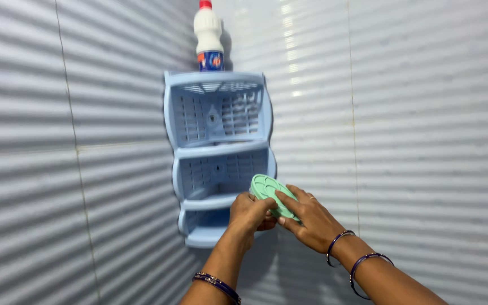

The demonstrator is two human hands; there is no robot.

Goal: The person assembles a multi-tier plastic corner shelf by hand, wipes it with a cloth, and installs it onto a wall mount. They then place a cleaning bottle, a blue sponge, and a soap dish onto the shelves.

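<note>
A: In the tiled corner, just in front of the blue corner rack, both hands are on a green oval soap dish. See it?

B: Yep. Left hand is curled under the dish's near edge, fingers closed on it from below, so it carries the weight. Right hand lies over the top and right side, fingers pressed flat on the ridged face. Prob. that's to steady it; the dish is tilted w/ its ribbed face toward the camera.

A: So both hands clamp the same thing?

B: Yes, both closed on the dish, no gap visible btw skin and plastic. It's in the air, level w/ the rack's middle and lower tiers, not resting on either as far as I can tell.

A: Rack itself?

B: Three slotted tiers stacked in the corner where the two ribbed white walls meet, fixed there so both sides are backed by tile. I see nothing in the tiers. A white bottle w/ a red cap stands upright on the rack's top, pushed back into the corner, which keeps it from tipping.

A: Anything on the wrists?

B: Bangles on the right forearm, one darker band on the left. They sit well back from the dish, not touching it.
</note>
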